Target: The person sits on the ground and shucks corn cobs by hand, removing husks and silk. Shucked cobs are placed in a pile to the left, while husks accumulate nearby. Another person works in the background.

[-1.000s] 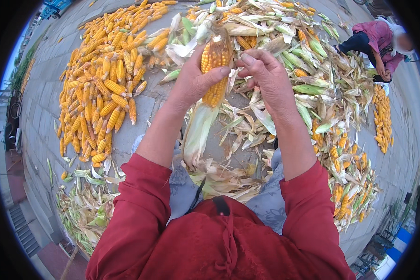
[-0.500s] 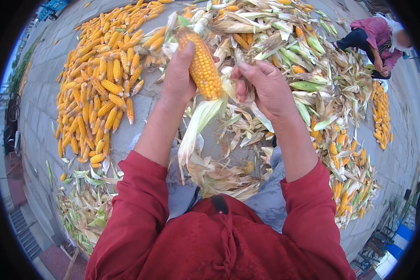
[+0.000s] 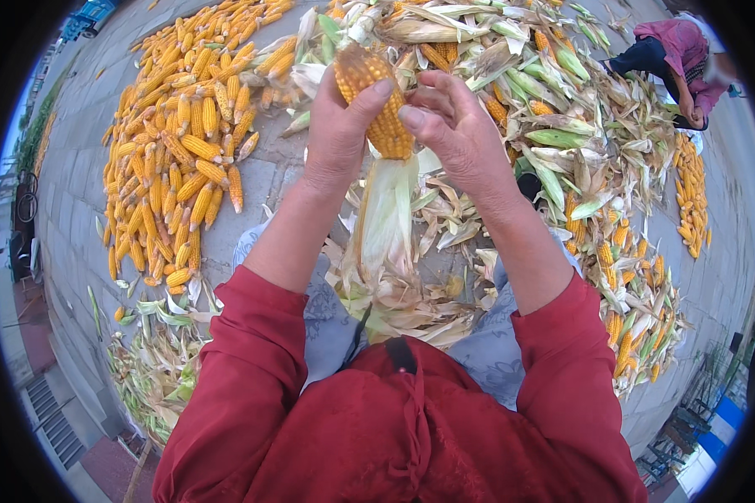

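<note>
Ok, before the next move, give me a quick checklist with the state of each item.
1. Left hand has the cob: ok, thumb lies across the kernels.
2. Right hand gripping something: cannot tell, its thumb is at the cob's edge but contact is unclear.
3. Husk off the cob: not ok, it hangs from the lower end.
4. Sleeves clear of the hands: ok, both end on the forearms.
5. Co-worker clear of the hands: ok, well off to the right.
</note>
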The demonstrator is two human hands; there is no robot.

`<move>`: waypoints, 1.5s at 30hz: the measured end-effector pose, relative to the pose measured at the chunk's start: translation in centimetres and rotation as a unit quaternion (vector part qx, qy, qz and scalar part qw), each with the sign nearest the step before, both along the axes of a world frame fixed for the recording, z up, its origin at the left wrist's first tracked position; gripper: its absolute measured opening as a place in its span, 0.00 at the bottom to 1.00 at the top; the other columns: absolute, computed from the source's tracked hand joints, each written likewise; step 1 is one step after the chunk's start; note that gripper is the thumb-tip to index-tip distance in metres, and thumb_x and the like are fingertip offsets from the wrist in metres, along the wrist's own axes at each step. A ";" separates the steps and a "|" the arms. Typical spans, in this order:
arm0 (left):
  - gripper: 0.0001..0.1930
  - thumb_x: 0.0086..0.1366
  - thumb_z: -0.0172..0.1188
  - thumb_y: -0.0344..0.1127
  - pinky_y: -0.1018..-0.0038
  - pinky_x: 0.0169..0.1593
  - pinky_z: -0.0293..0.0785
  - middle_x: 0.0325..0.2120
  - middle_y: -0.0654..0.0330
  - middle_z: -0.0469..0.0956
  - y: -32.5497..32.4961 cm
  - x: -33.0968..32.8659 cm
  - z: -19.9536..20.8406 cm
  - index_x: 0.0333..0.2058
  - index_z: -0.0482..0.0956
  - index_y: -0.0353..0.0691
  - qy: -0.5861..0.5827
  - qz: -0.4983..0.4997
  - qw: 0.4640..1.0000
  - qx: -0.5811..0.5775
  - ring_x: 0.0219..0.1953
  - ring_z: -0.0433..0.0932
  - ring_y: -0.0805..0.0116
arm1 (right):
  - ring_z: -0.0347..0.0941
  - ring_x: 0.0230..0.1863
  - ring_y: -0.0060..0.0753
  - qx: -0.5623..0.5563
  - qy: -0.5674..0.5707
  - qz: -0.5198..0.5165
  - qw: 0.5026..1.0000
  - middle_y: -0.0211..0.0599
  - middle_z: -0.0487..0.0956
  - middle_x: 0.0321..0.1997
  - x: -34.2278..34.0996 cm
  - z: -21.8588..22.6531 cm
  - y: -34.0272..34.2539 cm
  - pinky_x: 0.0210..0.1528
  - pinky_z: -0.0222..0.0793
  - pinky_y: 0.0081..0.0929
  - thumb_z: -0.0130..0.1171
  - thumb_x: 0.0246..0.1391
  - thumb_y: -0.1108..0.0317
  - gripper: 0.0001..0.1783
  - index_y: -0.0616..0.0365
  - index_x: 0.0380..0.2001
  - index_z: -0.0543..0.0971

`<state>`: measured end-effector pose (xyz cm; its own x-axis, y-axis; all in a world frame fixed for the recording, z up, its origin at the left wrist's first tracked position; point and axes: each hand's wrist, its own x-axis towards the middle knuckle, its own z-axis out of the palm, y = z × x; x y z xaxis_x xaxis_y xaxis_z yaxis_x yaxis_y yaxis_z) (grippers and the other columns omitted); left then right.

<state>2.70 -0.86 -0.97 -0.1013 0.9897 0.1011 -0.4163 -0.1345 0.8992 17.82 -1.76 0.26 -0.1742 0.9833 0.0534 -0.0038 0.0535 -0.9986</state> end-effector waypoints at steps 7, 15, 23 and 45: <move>0.21 0.61 0.59 0.41 0.63 0.54 0.69 0.42 0.56 0.73 1.1 -1.5 0.0 0.49 0.69 0.36 -0.160 0.018 0.987 -0.028 0.45 0.74 0.63 | 0.76 0.44 0.36 -0.088 -0.070 0.067 0.991 0.48 0.78 0.44 -1.0 -3.3 0.2 0.50 0.69 0.28 0.74 0.32 0.52 0.45 0.69 0.51 0.69; 0.23 0.64 0.56 0.48 0.62 0.53 0.70 0.41 0.56 0.73 1.6 -2.9 0.1 0.49 0.68 0.37 -0.196 0.004 0.979 -0.051 0.45 0.73 0.63 | 0.76 0.38 0.26 -0.253 0.095 0.125 0.955 0.37 0.81 0.38 -2.7 -2.8 -1.4 0.45 0.70 0.26 0.71 0.38 0.59 0.32 0.67 0.46 0.76; 0.30 0.65 0.52 0.58 0.67 0.43 0.76 0.39 0.57 0.71 0.3 -0.9 -0.6 0.51 0.65 0.36 -0.143 0.056 0.973 -0.170 0.40 0.75 0.67 | 0.79 0.35 0.48 -0.045 -0.238 0.102 0.965 0.51 0.81 0.30 -2.8 -2.5 -2.0 0.40 0.73 0.36 0.70 0.38 0.57 0.24 0.64 0.35 0.79; 0.37 0.52 0.69 0.37 0.73 0.47 0.74 0.43 0.58 0.73 0.9 -3.1 -0.1 0.57 0.61 0.31 0.075 -0.067 0.991 -0.089 0.44 0.74 0.68 | 0.77 0.40 0.53 0.133 -0.351 0.565 0.735 0.49 0.80 0.36 -2.9 -4.0 -8.0 0.42 0.72 0.44 0.71 0.36 0.52 0.38 0.59 0.50 0.71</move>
